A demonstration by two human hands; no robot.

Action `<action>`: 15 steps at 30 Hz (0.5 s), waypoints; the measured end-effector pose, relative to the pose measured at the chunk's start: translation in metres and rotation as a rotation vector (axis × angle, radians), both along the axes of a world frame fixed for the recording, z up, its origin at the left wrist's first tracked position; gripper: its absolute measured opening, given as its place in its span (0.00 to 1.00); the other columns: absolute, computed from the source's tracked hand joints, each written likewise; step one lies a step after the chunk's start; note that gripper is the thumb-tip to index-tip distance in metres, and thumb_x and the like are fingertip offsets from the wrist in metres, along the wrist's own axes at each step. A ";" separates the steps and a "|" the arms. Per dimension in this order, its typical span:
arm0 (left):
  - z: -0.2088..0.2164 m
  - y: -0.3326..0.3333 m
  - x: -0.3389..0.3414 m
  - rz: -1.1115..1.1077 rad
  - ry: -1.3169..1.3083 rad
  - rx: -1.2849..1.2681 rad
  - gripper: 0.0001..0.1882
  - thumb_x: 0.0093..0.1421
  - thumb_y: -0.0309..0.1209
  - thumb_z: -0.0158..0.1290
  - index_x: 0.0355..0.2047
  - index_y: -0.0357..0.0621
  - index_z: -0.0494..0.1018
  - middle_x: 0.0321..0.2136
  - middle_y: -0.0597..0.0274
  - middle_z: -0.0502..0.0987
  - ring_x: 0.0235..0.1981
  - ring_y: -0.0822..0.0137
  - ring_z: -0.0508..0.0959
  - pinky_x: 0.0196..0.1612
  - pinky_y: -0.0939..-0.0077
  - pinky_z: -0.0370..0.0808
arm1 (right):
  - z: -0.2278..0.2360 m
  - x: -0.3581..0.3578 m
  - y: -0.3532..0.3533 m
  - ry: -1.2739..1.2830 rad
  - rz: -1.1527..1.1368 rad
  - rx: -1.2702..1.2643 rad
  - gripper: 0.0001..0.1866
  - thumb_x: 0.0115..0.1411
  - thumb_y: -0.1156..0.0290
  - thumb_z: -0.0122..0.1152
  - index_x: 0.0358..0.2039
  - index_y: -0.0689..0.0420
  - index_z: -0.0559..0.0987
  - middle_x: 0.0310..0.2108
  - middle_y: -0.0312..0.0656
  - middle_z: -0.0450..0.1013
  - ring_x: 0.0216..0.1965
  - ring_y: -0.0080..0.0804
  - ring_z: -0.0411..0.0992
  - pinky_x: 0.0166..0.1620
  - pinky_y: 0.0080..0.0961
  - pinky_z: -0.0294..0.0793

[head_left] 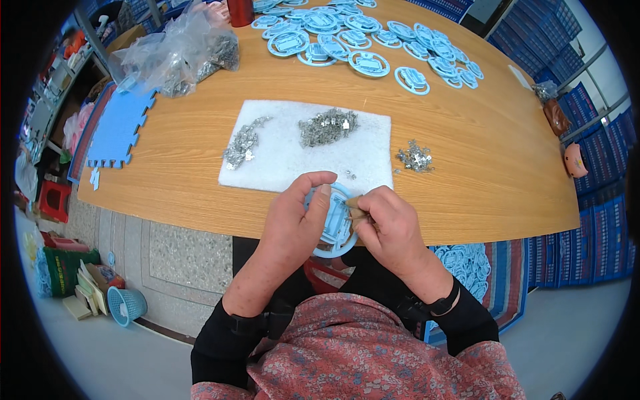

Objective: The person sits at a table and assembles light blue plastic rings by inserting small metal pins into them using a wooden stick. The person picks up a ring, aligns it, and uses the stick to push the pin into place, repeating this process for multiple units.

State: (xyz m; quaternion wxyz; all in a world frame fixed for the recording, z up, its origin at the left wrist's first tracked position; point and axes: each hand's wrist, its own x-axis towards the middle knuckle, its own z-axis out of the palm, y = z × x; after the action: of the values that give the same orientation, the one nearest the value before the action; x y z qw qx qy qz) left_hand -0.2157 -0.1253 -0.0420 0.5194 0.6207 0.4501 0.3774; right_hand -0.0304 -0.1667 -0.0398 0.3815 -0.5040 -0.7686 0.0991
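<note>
My left hand (297,213) is wrapped round the left side of a light-blue round plastic part (339,230), an open ring with a moulded frame inside. The part is held tilted in front of the table's near edge. At its upper right, the fingers of my right hand (393,223) are pinched together against the inner frame. Something tan or brown covers or sits between those fingertips; what they pinch is too small to make out. Just beyond, a white foam sheet (280,170) bears two heaps of small metal pieces, a grey heap (328,128) and a narrower heap (241,147).
Another small metal heap (415,157) lies right of the sheet. Many blue round parts (369,64) spread over the table's far side. Plastic bags (177,57) of metal pieces and a blue foam mat (120,130) are at left. A bin of blue parts (463,267) stands below right.
</note>
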 end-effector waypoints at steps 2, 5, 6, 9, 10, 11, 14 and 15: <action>-0.002 0.001 -0.003 0.001 -0.032 -0.039 0.15 0.72 0.32 0.46 0.53 0.38 0.73 0.38 0.64 0.78 0.38 0.79 0.75 0.42 0.81 0.74 | -0.002 0.001 -0.002 0.013 0.003 0.000 0.13 0.52 0.78 0.65 0.40 0.60 0.78 0.31 0.46 0.72 0.28 0.44 0.74 0.30 0.33 0.75; -0.002 0.003 -0.007 -0.002 -0.079 -0.086 0.16 0.72 0.32 0.45 0.55 0.38 0.72 0.39 0.65 0.78 0.39 0.80 0.74 0.43 0.82 0.73 | 0.001 0.001 -0.003 0.114 -0.043 -0.022 0.17 0.52 0.78 0.66 0.44 0.60 0.78 0.31 0.44 0.72 0.27 0.40 0.74 0.30 0.31 0.75; -0.001 0.003 -0.007 -0.004 -0.078 -0.079 0.16 0.72 0.32 0.45 0.56 0.38 0.71 0.40 0.65 0.78 0.40 0.80 0.74 0.43 0.82 0.73 | 0.003 0.001 -0.002 0.125 -0.052 -0.005 0.18 0.53 0.77 0.65 0.46 0.61 0.78 0.32 0.44 0.72 0.27 0.37 0.74 0.30 0.30 0.75; 0.002 0.001 -0.005 0.005 -0.169 -0.125 0.17 0.72 0.31 0.45 0.57 0.37 0.69 0.38 0.64 0.78 0.39 0.77 0.75 0.44 0.79 0.74 | -0.001 -0.001 -0.002 0.355 -0.096 -0.156 0.17 0.60 0.73 0.64 0.49 0.62 0.76 0.32 0.40 0.74 0.24 0.25 0.71 0.28 0.23 0.71; 0.004 0.001 -0.004 0.007 -0.214 -0.151 0.18 0.71 0.31 0.45 0.58 0.37 0.69 0.37 0.63 0.78 0.39 0.76 0.75 0.44 0.78 0.74 | -0.003 -0.001 -0.002 0.466 -0.116 -0.237 0.16 0.63 0.71 0.63 0.49 0.63 0.76 0.32 0.38 0.74 0.23 0.21 0.69 0.26 0.21 0.70; 0.004 0.000 -0.004 -0.019 -0.245 -0.157 0.18 0.71 0.31 0.45 0.58 0.36 0.68 0.38 0.63 0.78 0.40 0.76 0.75 0.45 0.78 0.74 | -0.001 0.002 -0.001 0.637 -0.057 -0.471 0.15 0.65 0.69 0.61 0.49 0.63 0.76 0.31 0.36 0.75 0.23 0.18 0.67 0.25 0.18 0.67; 0.009 -0.003 -0.009 -0.091 -0.269 -0.178 0.20 0.70 0.28 0.45 0.61 0.37 0.67 0.43 0.62 0.77 0.44 0.75 0.74 0.48 0.76 0.73 | 0.005 0.012 0.001 1.015 0.093 -0.948 0.14 0.69 0.64 0.58 0.47 0.63 0.75 0.28 0.32 0.75 0.20 0.11 0.63 0.23 0.12 0.61; 0.015 -0.003 -0.013 -0.119 -0.237 -0.186 0.21 0.69 0.26 0.45 0.62 0.37 0.66 0.46 0.61 0.76 0.46 0.74 0.74 0.50 0.75 0.73 | 0.004 0.013 0.001 1.055 0.103 -0.949 0.14 0.70 0.63 0.57 0.46 0.62 0.76 0.27 0.31 0.74 0.20 0.11 0.62 0.22 0.11 0.60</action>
State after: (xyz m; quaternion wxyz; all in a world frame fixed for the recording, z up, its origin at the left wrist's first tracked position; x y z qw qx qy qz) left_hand -0.2288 -0.1286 -0.0273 0.6456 0.5465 0.3809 0.3734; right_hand -0.0172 -0.1660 -0.0353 0.4367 -0.4635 -0.3782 0.6719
